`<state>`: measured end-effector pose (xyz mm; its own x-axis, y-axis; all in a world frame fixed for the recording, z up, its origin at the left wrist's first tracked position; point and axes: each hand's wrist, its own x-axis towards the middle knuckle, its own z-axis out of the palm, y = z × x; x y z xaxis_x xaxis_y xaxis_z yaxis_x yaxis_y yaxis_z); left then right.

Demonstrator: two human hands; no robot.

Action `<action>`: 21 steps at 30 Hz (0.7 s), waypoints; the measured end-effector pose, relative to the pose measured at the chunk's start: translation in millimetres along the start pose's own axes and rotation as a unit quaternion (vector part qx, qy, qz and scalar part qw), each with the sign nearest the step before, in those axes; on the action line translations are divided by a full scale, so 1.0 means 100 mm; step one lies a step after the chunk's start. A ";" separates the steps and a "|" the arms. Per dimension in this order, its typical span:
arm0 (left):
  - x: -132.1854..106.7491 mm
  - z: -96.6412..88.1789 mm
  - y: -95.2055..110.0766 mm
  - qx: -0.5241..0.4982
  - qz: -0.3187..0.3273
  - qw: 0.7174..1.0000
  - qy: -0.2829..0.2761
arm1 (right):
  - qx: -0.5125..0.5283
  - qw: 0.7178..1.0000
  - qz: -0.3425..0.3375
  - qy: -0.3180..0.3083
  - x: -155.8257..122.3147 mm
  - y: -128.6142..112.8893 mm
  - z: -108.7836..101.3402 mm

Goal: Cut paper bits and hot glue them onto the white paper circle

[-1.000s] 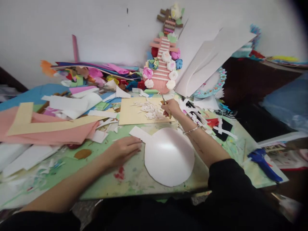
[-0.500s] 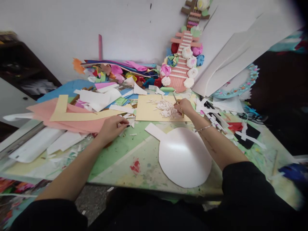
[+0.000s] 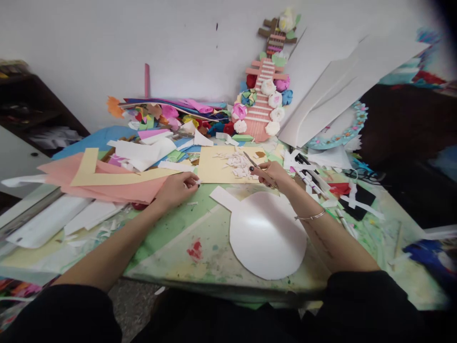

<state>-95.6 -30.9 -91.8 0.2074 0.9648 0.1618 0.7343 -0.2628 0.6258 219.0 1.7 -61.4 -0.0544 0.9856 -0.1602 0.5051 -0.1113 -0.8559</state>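
Note:
My right hand (image 3: pixel 268 174) is closed round a pair of scissors (image 3: pixel 249 159), whose slim blades point up and left over the yellow sheet (image 3: pixel 212 164). Its fingers hide most of the handles. Small white paper pieces (image 3: pixel 240 166) are heaped on that sheet, just left of the blades. My left hand (image 3: pixel 180 187) is at the sheet's lower left corner, thumb and fingers pinching a tiny white paper scrap (image 3: pixel 198 181). Nearer to me lies a white round board with a handle-like tab (image 3: pixel 267 238), flat on the table, partly shaded by my right arm.
A pink paper lute with paper flowers (image 3: pixel 262 107) leans on the wall. Pink sheets (image 3: pixel 121 186), a yellow L-shaped strip (image 3: pixel 117 178) and white offcuts crowd the left. Markers (image 3: pixel 309 181) and a black card (image 3: pixel 358 200) lie right. The table's front edge (image 3: pixel 214 284) is close to me.
My right hand has drawn back slightly, and the scissors now tilt further left. My left hand has shifted right towards the yellow sheet, with a white scrap showing at its fingertips. The view has shifted slightly.

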 end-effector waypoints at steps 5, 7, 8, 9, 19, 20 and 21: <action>0.44 0.24 0.34 0.001 0.101 0.995 -0.011 | 0.101 0.993 -0.013 0.058 -0.13 0.18 0.01; 0.69 0.40 0.43 0.030 0.124 0.992 -0.019 | 0.125 0.988 -0.018 0.092 -0.15 0.26 0.01; 0.80 0.48 0.46 0.040 0.126 0.991 -0.019 | 0.135 0.985 -0.023 0.109 -0.16 0.30 0.01; 0.90 0.56 0.48 0.046 0.126 0.991 -0.018 | 0.142 0.981 -0.029 0.125 -0.17 0.33 0.01; 0.96 0.17 -0.14 0.165 0.072 0.983 0.033 | 0.081 0.970 -0.088 0.210 -0.07 0.61 0.06; 0.91 0.05 -0.24 0.181 0.066 0.981 0.015 | 0.066 0.969 -0.093 0.218 -0.05 0.62 0.08; 0.86 -0.07 -0.35 0.193 0.062 0.979 -0.007 | 0.052 0.968 -0.098 0.224 -0.04 0.63 0.09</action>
<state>-108.1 61.0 -94.0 0.3165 0.9260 0.2057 0.8925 -0.3642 0.2663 243.4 -10.3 -119.3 0.2503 0.9431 0.2189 0.4318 0.0936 -0.8971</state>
